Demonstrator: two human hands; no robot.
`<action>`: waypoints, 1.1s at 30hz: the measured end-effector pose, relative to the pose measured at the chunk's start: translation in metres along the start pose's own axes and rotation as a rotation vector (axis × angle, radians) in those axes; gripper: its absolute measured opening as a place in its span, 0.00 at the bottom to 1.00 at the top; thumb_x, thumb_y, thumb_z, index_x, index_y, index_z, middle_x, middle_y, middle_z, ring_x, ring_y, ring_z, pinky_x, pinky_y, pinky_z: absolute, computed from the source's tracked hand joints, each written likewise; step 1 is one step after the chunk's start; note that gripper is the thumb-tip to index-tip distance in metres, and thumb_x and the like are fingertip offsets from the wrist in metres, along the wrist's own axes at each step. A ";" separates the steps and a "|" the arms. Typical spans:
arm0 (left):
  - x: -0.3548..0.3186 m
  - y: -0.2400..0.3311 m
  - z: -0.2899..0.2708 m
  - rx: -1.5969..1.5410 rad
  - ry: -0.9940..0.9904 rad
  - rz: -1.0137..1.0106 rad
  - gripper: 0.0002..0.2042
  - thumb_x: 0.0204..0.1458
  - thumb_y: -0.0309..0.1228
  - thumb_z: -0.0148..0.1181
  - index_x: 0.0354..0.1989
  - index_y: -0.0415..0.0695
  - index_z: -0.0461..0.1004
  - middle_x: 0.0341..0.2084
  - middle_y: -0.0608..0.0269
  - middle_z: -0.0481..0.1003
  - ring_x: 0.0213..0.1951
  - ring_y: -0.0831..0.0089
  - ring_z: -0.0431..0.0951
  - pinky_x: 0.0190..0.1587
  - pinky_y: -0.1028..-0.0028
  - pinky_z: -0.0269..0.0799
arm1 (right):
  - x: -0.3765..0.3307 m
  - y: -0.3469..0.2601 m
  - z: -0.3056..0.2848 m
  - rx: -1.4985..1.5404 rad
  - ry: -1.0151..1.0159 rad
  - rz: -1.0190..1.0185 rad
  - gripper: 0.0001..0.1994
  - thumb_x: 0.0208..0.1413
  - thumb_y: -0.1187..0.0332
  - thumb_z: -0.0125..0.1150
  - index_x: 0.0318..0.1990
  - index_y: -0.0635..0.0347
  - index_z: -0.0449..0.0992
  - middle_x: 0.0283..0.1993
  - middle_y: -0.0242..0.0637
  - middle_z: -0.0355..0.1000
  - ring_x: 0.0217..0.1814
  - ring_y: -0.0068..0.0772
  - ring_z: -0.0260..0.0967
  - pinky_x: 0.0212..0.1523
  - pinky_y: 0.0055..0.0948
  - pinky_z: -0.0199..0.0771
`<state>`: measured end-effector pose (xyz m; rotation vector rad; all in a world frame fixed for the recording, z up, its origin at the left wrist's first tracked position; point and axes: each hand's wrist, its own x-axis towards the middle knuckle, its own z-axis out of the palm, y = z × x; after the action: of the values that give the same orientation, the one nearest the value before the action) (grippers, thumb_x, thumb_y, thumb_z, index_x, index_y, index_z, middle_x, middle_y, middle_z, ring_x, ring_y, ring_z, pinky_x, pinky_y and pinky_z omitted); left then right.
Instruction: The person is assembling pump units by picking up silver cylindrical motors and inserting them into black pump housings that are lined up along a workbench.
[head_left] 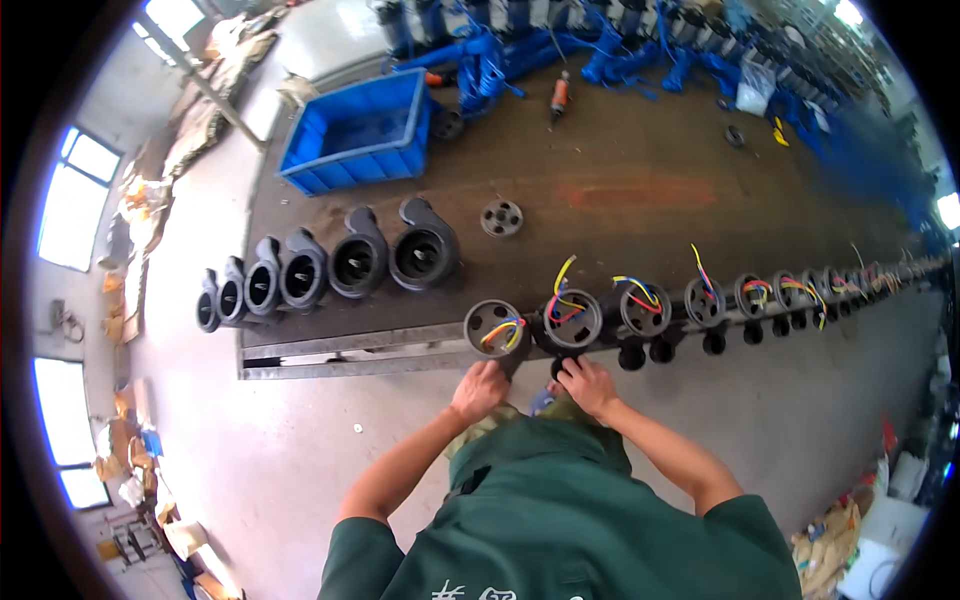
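Along the table's near edge runs a row of dark grey round motor housings with coloured wires sticking up. My left hand (pixel 480 391) has its fingers curled against the lower side of the leftmost housing (pixel 482 312). Beside it, my right hand (pixel 587 384) has bent fingers on a black round pipe opening (pixel 561 367) below the second housing (pixel 592 318). Which housing that opening belongs to, I cannot tell. Red, blue and yellow wires (pixel 507 331) lie over the leftmost housing's top. My fingertips are partly hidden on both hands.
Several black snail-shaped pump casings (pixel 357 262) line the table's left part. Behind them stands a blue plastic crate (pixel 355 175). A loose round grey plate (pixel 501 218) lies on the brown tabletop (pixel 640 150). Farther back are an orange-handled tool (pixel 559 97) and motors with blue cables (pixel 610 62).
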<state>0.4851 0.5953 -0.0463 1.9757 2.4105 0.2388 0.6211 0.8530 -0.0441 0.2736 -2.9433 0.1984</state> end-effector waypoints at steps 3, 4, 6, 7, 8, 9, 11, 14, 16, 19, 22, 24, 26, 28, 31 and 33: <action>0.015 0.010 -0.043 0.003 -0.015 -0.008 0.04 0.44 0.35 0.58 0.25 0.51 0.74 0.30 0.69 0.72 0.43 0.67 0.69 0.46 0.69 0.64 | 0.006 0.009 0.007 0.078 0.079 -0.166 0.05 0.47 0.65 0.60 0.28 0.51 0.71 0.33 0.29 0.66 0.38 0.32 0.70 0.30 0.30 0.75; 0.022 0.015 -0.061 -0.040 0.012 -0.064 0.05 0.43 0.35 0.60 0.25 0.50 0.74 0.30 0.67 0.72 0.44 0.65 0.69 0.46 0.67 0.64 | 0.005 0.009 -0.004 0.102 0.078 -0.185 0.05 0.47 0.65 0.61 0.29 0.51 0.71 0.33 0.29 0.66 0.37 0.32 0.69 0.30 0.30 0.74; 0.038 0.021 -0.089 -0.111 0.058 -0.180 0.07 0.41 0.35 0.63 0.26 0.48 0.73 0.31 0.65 0.72 0.45 0.62 0.70 0.46 0.65 0.65 | 0.011 0.005 -0.047 0.188 0.076 -0.179 0.09 0.43 0.64 0.67 0.29 0.52 0.71 0.32 0.31 0.66 0.39 0.35 0.69 0.33 0.34 0.73; 0.048 0.017 -0.103 -0.125 0.078 -0.246 0.09 0.41 0.36 0.65 0.26 0.47 0.73 0.31 0.65 0.72 0.45 0.61 0.70 0.47 0.63 0.64 | 0.024 0.000 -0.067 0.214 0.074 -0.111 0.11 0.41 0.64 0.69 0.29 0.52 0.71 0.32 0.32 0.67 0.40 0.36 0.69 0.34 0.35 0.73; 0.060 0.008 -0.112 -0.131 0.106 -0.310 0.11 0.40 0.36 0.67 0.27 0.46 0.73 0.32 0.64 0.72 0.46 0.60 0.70 0.47 0.62 0.64 | 0.039 -0.003 -0.085 0.233 0.081 -0.047 0.13 0.40 0.63 0.71 0.29 0.53 0.71 0.32 0.33 0.67 0.40 0.37 0.69 0.36 0.36 0.73; 0.074 0.001 -0.118 -0.174 0.204 -0.359 0.14 0.43 0.39 0.70 0.27 0.44 0.74 0.31 0.60 0.75 0.44 0.57 0.73 0.45 0.59 0.64 | 0.052 -0.002 -0.097 0.250 0.091 0.019 0.15 0.38 0.63 0.73 0.30 0.54 0.71 0.31 0.34 0.67 0.41 0.39 0.69 0.37 0.37 0.73; 0.101 -0.030 -0.101 -0.252 0.280 -0.430 0.17 0.45 0.44 0.70 0.22 0.42 0.75 0.27 0.55 0.76 0.38 0.56 0.74 0.45 0.57 0.65 | 0.087 0.012 -0.098 0.296 0.182 0.149 0.14 0.42 0.60 0.73 0.30 0.57 0.76 0.33 0.38 0.74 0.42 0.44 0.72 0.38 0.43 0.75; 0.124 -0.039 -0.117 -0.052 0.277 -0.359 0.24 0.46 0.50 0.68 0.14 0.40 0.79 0.16 0.54 0.76 0.33 0.58 0.75 0.43 0.60 0.64 | 0.125 0.025 -0.097 0.241 0.109 0.394 0.19 0.48 0.52 0.66 0.22 0.60 0.79 0.26 0.43 0.78 0.34 0.49 0.77 0.33 0.47 0.78; 0.130 -0.054 -0.127 -0.022 0.254 -0.438 0.26 0.50 0.55 0.63 0.15 0.43 0.81 0.17 0.56 0.78 0.36 0.58 0.76 0.46 0.58 0.64 | 0.144 0.037 -0.104 0.193 0.112 0.413 0.18 0.48 0.52 0.65 0.23 0.59 0.81 0.26 0.44 0.78 0.33 0.49 0.77 0.33 0.48 0.78; 0.172 -0.091 -0.160 -0.090 0.257 -0.533 0.24 0.48 0.54 0.63 0.19 0.41 0.82 0.21 0.52 0.80 0.35 0.56 0.77 0.45 0.57 0.66 | 0.194 0.062 -0.138 0.210 0.000 0.535 0.18 0.48 0.50 0.65 0.22 0.55 0.85 0.27 0.50 0.79 0.33 0.53 0.80 0.37 0.48 0.80; 0.221 -0.149 -0.146 -0.157 0.166 -0.811 0.19 0.48 0.46 0.59 0.24 0.40 0.84 0.28 0.45 0.82 0.37 0.49 0.82 0.48 0.56 0.71 | 0.256 0.100 -0.123 0.231 -0.157 0.524 0.19 0.50 0.48 0.63 0.26 0.55 0.87 0.30 0.51 0.80 0.38 0.54 0.80 0.42 0.47 0.81; 0.252 -0.180 -0.148 -0.288 -0.002 -0.894 0.19 0.49 0.43 0.56 0.32 0.40 0.85 0.36 0.41 0.83 0.45 0.47 0.83 0.56 0.56 0.72 | 0.289 0.132 -0.096 0.259 -0.215 0.562 0.21 0.51 0.47 0.61 0.30 0.56 0.87 0.35 0.53 0.81 0.42 0.55 0.80 0.46 0.47 0.80; 0.263 -0.204 -0.135 -0.317 0.039 -0.886 0.21 0.49 0.44 0.55 0.35 0.37 0.85 0.37 0.39 0.82 0.45 0.44 0.82 0.54 0.54 0.74 | 0.321 0.157 -0.084 0.291 -0.326 0.633 0.25 0.54 0.46 0.57 0.38 0.60 0.86 0.43 0.55 0.80 0.50 0.56 0.79 0.52 0.47 0.79; 0.268 -0.225 -0.128 -0.339 -0.015 -0.883 0.23 0.50 0.45 0.54 0.40 0.37 0.84 0.41 0.37 0.81 0.46 0.42 0.82 0.54 0.53 0.75 | 0.336 0.162 -0.080 0.272 -0.337 0.661 0.26 0.54 0.46 0.56 0.41 0.63 0.85 0.46 0.56 0.80 0.52 0.56 0.78 0.53 0.47 0.78; 0.274 -0.226 -0.126 -0.353 -0.038 -0.877 0.23 0.51 0.46 0.54 0.40 0.37 0.84 0.42 0.37 0.81 0.47 0.42 0.82 0.54 0.54 0.75 | 0.335 0.166 -0.076 0.262 -0.368 0.701 0.28 0.55 0.47 0.55 0.44 0.65 0.84 0.48 0.57 0.80 0.53 0.56 0.78 0.54 0.47 0.78; 0.280 -0.232 -0.123 -0.409 -0.087 -0.865 0.23 0.51 0.46 0.55 0.39 0.39 0.85 0.42 0.37 0.81 0.49 0.43 0.81 0.55 0.55 0.76 | 0.336 0.165 -0.083 0.267 -0.388 0.726 0.27 0.55 0.47 0.55 0.44 0.65 0.84 0.49 0.57 0.79 0.55 0.55 0.78 0.56 0.47 0.77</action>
<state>0.1892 0.8113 0.0691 0.6764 2.6103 0.5323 0.2773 0.9687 0.0811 -0.8320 -3.2453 0.7016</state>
